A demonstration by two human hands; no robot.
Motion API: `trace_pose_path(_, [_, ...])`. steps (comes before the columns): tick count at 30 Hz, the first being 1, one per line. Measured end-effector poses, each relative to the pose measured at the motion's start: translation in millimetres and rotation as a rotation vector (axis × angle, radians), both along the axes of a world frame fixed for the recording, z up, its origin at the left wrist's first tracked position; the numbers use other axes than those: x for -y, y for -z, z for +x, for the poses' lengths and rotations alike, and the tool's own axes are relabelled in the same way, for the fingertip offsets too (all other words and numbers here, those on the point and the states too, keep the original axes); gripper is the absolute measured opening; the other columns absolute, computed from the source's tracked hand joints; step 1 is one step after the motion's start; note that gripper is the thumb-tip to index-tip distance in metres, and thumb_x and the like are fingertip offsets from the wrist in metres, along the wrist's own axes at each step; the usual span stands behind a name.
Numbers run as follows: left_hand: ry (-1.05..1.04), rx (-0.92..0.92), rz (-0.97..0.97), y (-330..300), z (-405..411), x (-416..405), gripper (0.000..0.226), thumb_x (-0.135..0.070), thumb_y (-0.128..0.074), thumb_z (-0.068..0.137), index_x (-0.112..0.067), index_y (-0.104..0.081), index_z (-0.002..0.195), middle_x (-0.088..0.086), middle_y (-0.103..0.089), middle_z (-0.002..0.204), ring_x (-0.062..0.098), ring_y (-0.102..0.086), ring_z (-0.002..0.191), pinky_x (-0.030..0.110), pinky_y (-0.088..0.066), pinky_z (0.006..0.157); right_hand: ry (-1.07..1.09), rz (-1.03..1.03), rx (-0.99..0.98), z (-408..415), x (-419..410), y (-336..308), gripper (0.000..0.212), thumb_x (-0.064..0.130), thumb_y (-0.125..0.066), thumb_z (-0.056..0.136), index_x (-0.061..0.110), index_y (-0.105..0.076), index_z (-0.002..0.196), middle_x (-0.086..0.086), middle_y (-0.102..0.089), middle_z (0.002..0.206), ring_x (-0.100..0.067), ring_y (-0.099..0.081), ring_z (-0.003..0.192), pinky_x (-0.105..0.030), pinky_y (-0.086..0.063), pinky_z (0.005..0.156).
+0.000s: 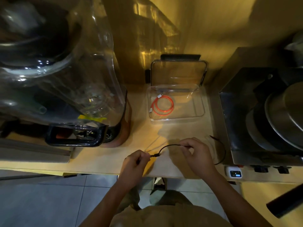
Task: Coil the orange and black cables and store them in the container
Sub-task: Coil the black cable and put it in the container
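at the far left a big clear blender jar [91, 76] stands on the counter [101, 159], taking no part in this. moving right, the left hand [134, 163] is near the counter's front edge, its fingers closed in a pinch on the plug end of the black cable [167, 146]. the cable arcs up and to the right into the right hand [195, 153], whose fingers are also pinched shut on it. past that hand the rest of the cable trails in a loose curve over the counter to its free end, near the metal appliance [246, 112] at the right — nowhere wound up yet.

farther back, between the blender and the appliance, the clear container [199, 102] sits with its lid [178, 72] standing open behind it. the orange cable [164, 105] lies inside, on its left half, already in a neat ring with both white plugs tucked in.

so roughly half the job looks done: orange is coiled and stored. black seems only at the first loop — it has yet to be wound along its length and set in the container, where the right half is free. whether the lid gets closed after is not something the task says.
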State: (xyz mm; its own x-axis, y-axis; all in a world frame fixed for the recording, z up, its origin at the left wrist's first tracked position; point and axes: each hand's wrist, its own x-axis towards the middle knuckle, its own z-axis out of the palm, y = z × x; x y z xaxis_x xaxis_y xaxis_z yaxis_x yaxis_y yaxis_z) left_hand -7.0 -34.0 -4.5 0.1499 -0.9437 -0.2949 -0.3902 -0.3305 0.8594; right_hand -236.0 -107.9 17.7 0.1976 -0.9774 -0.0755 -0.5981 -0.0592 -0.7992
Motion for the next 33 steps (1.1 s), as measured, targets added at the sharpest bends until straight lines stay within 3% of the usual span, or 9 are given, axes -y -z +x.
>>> trace_pose_path(3, [-0.164, -0.163, 0.022, -15, -4, 4, 0.032, -0.027, -0.054, 0.099, -0.016, -0.061, 0.070, -0.005, -0.050, 0.058, 0.008, -0.044, 0.056, 0.027, -0.035, 0.056, 0.044, -0.001, 0.045, -3, 0, -15, 0.020, 0.007, -0.067, 0.086, 0.027, -0.067, 0.084, 0.011, -0.068, 0.083, -0.003, -0.062, 0.082, -0.010, -0.046, 0.068])
trace_pose_path(7, [-0.382, -0.366, 0.036, -33, -7, 11, 0.046, -0.024, -0.047, 0.102, -0.024, -0.043, 0.056, -0.007, -0.033, 0.050, 0.012, -0.031, 0.050, 0.032, -0.028, 0.056, 0.143, 0.057, 0.099, -10, 0, -32, 0.011, 0.012, -0.065, 0.089, 0.023, -0.067, 0.086, 0.007, -0.068, 0.076, -0.004, -0.062, 0.074, -0.016, -0.047, 0.063])
trace_pose_path(10, [-0.538, -0.610, -0.009, -45, -14, 17, 0.049, -0.023, -0.042, 0.104, -0.026, -0.040, 0.054, -0.007, -0.026, 0.045, 0.011, -0.025, 0.042, 0.028, -0.027, 0.046, 0.186, 0.092, 0.131, -16, -1, -47, 0.010, 0.016, -0.063, 0.090, 0.025, -0.066, 0.086, 0.001, -0.063, 0.071, -0.009, -0.059, 0.070, -0.022, -0.046, 0.062])
trace_pose_path(14, [-0.605, -0.839, -0.035, -54, -18, 22, 0.040, -0.024, -0.039, 0.104, -0.022, -0.036, 0.065, -0.008, -0.021, 0.046, 0.006, -0.020, 0.034, 0.019, -0.023, 0.034, 0.201, 0.143, 0.184, -23, 0, -69, 0.013, 0.020, -0.058, 0.094, 0.021, -0.069, 0.087, 0.005, -0.065, 0.068, -0.003, -0.060, 0.066, -0.010, -0.043, 0.057])
trace_pose_path(17, [-0.578, -0.935, -0.007, -56, -17, 25, 0.030, -0.024, -0.039, 0.104, -0.015, -0.049, 0.077, -0.008, -0.021, 0.046, 0.006, -0.018, 0.035, 0.019, -0.020, 0.034, 0.269, 0.287, 0.330, -29, 2, -77, 0.023, 0.026, -0.053, 0.097, 0.018, -0.072, 0.086, 0.008, -0.048, 0.050, -0.012, -0.045, 0.050, -0.025, -0.038, 0.056])
trace_pose_path(20, [-0.451, -0.938, -0.005, -59, -19, 29, 0.027, -0.022, -0.035, 0.104, -0.003, -0.054, 0.097, -0.003, -0.027, 0.048, 0.010, -0.025, 0.040, 0.022, -0.026, 0.040, 0.330, 0.382, 0.524, -34, 6, -85, 0.028, 0.025, -0.051, 0.098, 0.007, -0.069, 0.089, 0.000, -0.033, 0.053, -0.016, -0.032, 0.050, -0.032, -0.034, 0.054])
trace_pose_path(25, [-0.272, -1.027, 0.050, -67, -25, 33, 0.020, -0.011, -0.039, 0.101, 0.002, -0.052, 0.109, 0.011, -0.054, 0.070, 0.017, -0.049, 0.059, 0.025, -0.048, 0.057, 0.280, 0.425, 0.698, -38, 10, -96, 0.024, 0.021, -0.050, 0.097, 0.005, -0.067, 0.091, -0.003, -0.039, 0.056, -0.016, -0.033, 0.051, -0.032, -0.034, 0.056])
trace_pose_path(29, [-0.194, -1.018, 0.126, -68, -28, 39, 0.021, -0.014, -0.044, 0.099, -0.003, -0.053, 0.115, 0.006, -0.032, 0.061, 0.017, -0.032, 0.053, 0.030, -0.035, 0.055, 0.218, 0.403, 0.735, -37, 10, -98, 0.018, 0.016, -0.054, 0.094, 0.005, -0.067, 0.087, -0.005, -0.048, 0.058, -0.015, -0.038, 0.053, -0.034, -0.037, 0.062])
trace_pose_path(33, [-0.152, -0.960, 0.126, -70, -34, 43, 0.030, -0.032, -0.044, 0.100, -0.005, -0.057, 0.102, 0.001, -0.017, 0.056, 0.014, -0.017, 0.050, 0.028, -0.025, 0.052, 0.133, 0.379, 0.735, -31, 6, -103, 0.014, 0.017, -0.060, 0.089, 0.008, -0.068, 0.082, -0.006, -0.054, 0.057, -0.012, -0.043, 0.052, -0.030, -0.039, 0.062])
